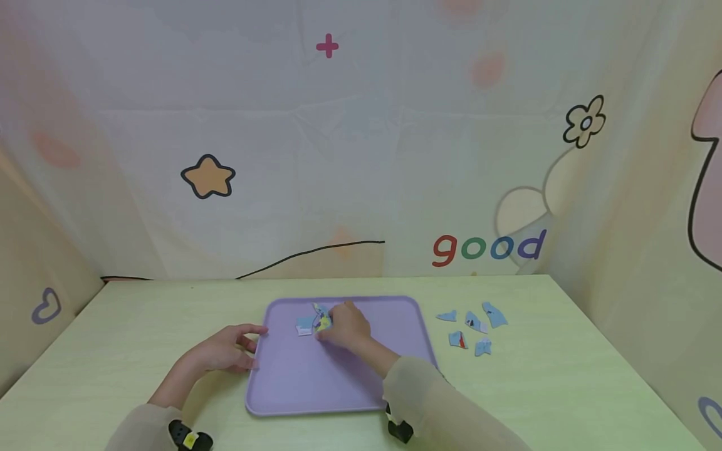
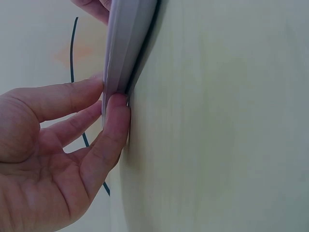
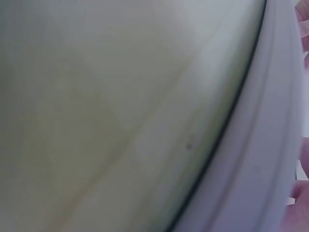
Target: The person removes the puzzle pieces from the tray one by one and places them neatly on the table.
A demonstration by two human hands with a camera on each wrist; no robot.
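A lilac tray [image 1: 316, 385] lies on the table. At its left edge my left hand [image 1: 228, 348] grips the rim; in the left wrist view the fingers [image 2: 72, 99] meet the tray's side wall [image 2: 126, 43]. Over the tray's upper middle, my right hand [image 1: 348, 327] pinches a blue and yellow puzzle piece [image 1: 323, 322], partly hidden by the fingers. Touching or just left of it lies a blue and white puzzle piece [image 1: 304, 326]; I cannot tell whether they join. The right wrist view mostly holds the tray's outer wall [image 3: 256, 159], with fingers only at its right border.
Right of the tray, several loose blue puzzle pieces lie on the pale table [image 1: 564, 388], among them one with a red mark [image 1: 458, 339] and a larger one [image 1: 494, 314]. A printed curtain [image 1: 350, 156] hangs behind the table and along its sides.
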